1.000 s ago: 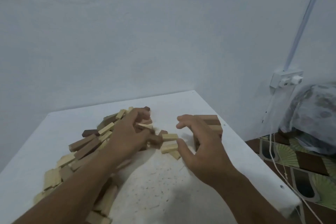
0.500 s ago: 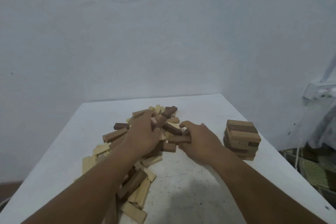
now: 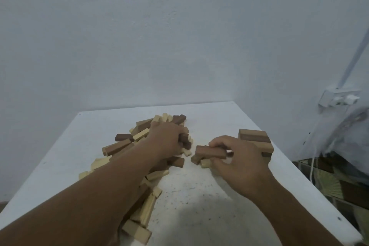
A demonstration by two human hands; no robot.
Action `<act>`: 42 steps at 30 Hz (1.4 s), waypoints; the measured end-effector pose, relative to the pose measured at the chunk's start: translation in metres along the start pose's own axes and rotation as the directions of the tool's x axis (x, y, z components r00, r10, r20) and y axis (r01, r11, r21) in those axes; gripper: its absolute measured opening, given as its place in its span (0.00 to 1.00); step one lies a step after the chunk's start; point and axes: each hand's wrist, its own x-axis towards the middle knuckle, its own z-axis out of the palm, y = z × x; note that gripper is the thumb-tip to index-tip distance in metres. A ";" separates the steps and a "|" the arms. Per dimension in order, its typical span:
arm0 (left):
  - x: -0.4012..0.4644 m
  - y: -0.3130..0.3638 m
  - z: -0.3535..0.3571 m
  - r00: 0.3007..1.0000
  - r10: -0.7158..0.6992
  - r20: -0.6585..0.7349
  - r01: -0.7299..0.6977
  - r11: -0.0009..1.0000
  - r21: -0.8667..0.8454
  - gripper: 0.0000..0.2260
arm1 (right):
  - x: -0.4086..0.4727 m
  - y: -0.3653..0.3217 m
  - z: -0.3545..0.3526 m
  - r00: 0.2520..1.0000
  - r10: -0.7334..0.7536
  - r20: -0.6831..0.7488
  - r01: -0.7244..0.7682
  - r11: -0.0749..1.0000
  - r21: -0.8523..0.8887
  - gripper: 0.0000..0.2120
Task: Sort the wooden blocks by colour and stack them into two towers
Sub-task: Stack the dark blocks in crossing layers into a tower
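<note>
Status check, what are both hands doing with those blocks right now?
Right hand pinching a brown block. Left hand gripping dark blocks in the loose pile. Brown tower started behind the right hand, path unobstructed.

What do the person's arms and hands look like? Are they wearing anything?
Both arms are bare from the bottom edge of the picture to the fingers, with no sleeves showing. The left hand and right hand wear no gloves, and no rings, watch or bracelets can be seen. No markings show on them.

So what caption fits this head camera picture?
Right hand lifts a brown block near the brown tower; left hand digs in the pile.
</note>
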 end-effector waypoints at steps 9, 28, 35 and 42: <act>-0.061 0.064 0.009 0.975 -0.126 -0.181 0.006 0.835 -0.549 0.11 | -0.073 0.056 -0.007 0.980 0.190 -0.065 -0.199 0.962 -0.187 0.09; -0.113 0.089 0.037 0.953 -0.287 -0.097 0.234 0.901 -0.366 0.13 | -0.088 0.056 -0.011 0.974 0.212 0.076 -0.203 0.973 -0.112 0.20; -0.110 0.080 0.037 0.950 -0.299 -0.091 0.242 0.889 -0.387 0.17 | -0.087 0.056 -0.007 0.985 0.142 0.095 -0.129 0.983 -0.129 0.22; -0.115 0.070 0.027 0.980 -0.185 -0.067 0.146 0.912 -0.383 0.06 | -0.080 0.054 -0.007 0.978 0.072 0.194 -0.053 0.993 -0.102 0.21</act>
